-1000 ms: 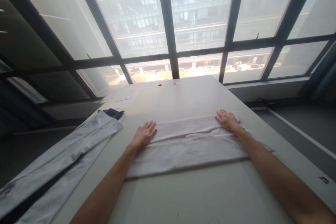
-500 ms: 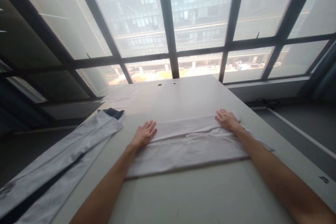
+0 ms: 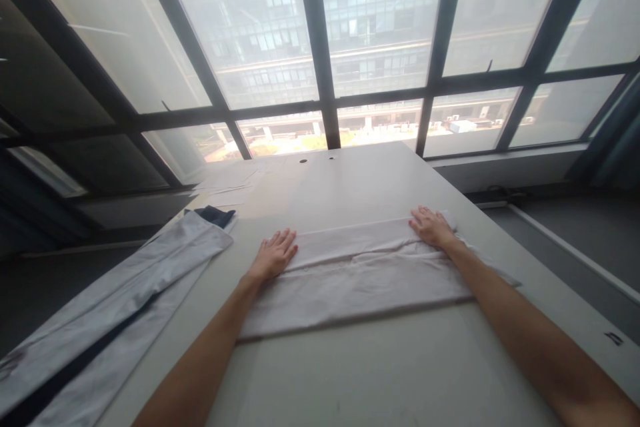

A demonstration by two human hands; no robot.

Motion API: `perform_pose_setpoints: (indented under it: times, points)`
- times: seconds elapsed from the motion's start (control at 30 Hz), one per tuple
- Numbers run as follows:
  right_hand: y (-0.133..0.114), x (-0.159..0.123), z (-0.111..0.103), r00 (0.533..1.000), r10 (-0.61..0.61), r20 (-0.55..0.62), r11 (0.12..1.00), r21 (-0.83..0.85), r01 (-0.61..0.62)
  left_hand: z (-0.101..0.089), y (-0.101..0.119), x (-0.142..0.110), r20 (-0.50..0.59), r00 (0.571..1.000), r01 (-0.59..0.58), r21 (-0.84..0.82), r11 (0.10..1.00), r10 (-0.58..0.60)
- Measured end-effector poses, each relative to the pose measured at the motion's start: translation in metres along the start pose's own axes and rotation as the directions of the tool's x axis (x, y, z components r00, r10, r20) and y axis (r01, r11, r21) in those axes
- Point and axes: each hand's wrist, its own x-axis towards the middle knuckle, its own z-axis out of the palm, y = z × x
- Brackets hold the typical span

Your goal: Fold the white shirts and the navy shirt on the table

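Observation:
A pale, light grey folded garment lies across the white table in front of me, long side to side, with wrinkles and a fold line along its middle. My left hand lies flat on its left end, fingers stretched out. On the upper right end rests my right hand, palm down with the fingers apart. Under my right forearm, a loose edge of the cloth spreads to the right. The exact kind of garment cannot be made out.
More light grey cloth with a dark navy part lies along the table's left side. Sheets of paper are at the far left corner. Two small holes show near the far edge. Large windows stand beyond, and a small black mark is at the right.
Both hands stay on the garment in nearly the same places. The whole view has shifted very slightly; the cloth looks unchanged.

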Motion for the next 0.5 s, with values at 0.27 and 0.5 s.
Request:
perform_pose_setpoints:
  times: [0.27,0.5]
  points:
    - [-0.006,-0.005,-0.006,0.979,-0.091,-0.18,0.995,0.03,0.098,-0.005,0.0,-0.003,-0.025,1.0,-0.016,0.003,1.0,0.017]
    - [-0.054,-0.023,-0.033,0.846,-0.483,-0.227,0.79,0.303,0.533,-0.046,0.061,-0.025,-0.28,0.907,-0.343,-0.059,0.937,0.314]
